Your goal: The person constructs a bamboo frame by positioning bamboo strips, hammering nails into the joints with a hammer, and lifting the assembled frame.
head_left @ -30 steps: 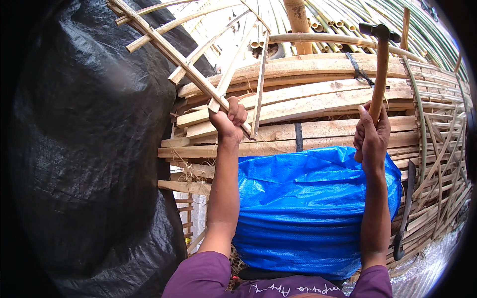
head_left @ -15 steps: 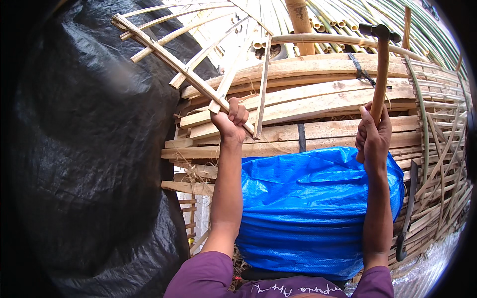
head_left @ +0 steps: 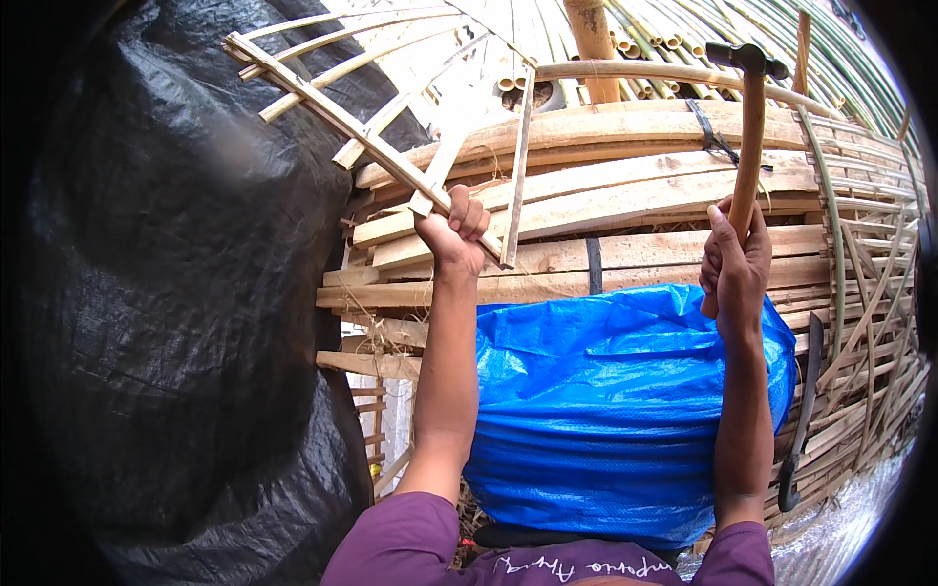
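Note:
My left hand (head_left: 456, 230) is closed round the lower corner of a frame of split bamboo strips (head_left: 366, 138), which slants up and away to the left. In my right hand (head_left: 735, 262) a hammer (head_left: 751, 137) stands upright, its wooden handle gripped low and its dark metal head (head_left: 747, 61) at the top. The hammer is apart from the frame. Under both forearms a blue tarpaulin (head_left: 596, 410) covers something I cannot make out.
Beyond the tarpaulin lie stacked wooden beams (head_left: 625, 195) tied with black straps. A black plastic sheet (head_left: 195, 322) hangs at the left. Bamboo poles (head_left: 703, 29) lie at the far side. A long dark-bladed knife (head_left: 803, 410) rests on slats (head_left: 870, 391) at the right.

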`<state>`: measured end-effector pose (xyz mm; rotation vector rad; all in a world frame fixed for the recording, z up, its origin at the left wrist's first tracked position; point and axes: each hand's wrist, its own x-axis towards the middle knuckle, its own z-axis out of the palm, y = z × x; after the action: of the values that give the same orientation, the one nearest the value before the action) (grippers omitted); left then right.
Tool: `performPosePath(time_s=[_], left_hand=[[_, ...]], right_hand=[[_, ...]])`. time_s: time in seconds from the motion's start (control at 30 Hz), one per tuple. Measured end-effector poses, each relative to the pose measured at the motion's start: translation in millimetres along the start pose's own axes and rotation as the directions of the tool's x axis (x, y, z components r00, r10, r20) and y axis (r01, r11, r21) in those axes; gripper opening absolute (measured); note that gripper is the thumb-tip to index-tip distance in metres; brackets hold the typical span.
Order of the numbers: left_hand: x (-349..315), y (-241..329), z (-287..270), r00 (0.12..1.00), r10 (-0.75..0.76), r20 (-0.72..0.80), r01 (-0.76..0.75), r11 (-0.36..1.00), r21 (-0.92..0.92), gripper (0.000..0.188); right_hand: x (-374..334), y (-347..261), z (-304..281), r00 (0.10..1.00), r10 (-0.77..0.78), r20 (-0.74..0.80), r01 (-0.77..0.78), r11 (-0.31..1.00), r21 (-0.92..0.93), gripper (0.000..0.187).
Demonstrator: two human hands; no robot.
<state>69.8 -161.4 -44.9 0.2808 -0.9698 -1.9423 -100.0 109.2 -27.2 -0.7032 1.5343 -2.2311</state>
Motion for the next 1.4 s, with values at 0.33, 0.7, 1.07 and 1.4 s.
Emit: performPosePath(time_s=[0.33, 0.7, 1.07, 1.4], left_hand=[[-1, -2, -1, 0.998, -0.012, 0.065, 0.019, 0.995, -0.101, 0.051], [-1, -5, 2, 0.999, 0.004, 0.036, 0.007, 0.956, -0.292, 0.031], [-6, 14, 7, 0.982, 0.186, 0.005, -0.179, 0.934, 0.308, 0.054], [16, -39, -14, 0.742, 0.64, 0.2, -0.409, 0.196, 0.891, 0.026]], right_hand=[[-1, -1, 0, 1.0, 0.004, -0.003, -0.004, 1.0, -0.02, 0.012], [0, 3, 2, 1.0, -0.002, 0.005, 0.002, 1.0, -0.009, 0.011], [-1, 3, 0, 1.0, 0.012, 0.01, -0.013, 1.0, 0.029, 0.011], [-1, 1, 4, 1.0, 0.031, 0.004, -0.031, 0.997, 0.075, 0.01]])
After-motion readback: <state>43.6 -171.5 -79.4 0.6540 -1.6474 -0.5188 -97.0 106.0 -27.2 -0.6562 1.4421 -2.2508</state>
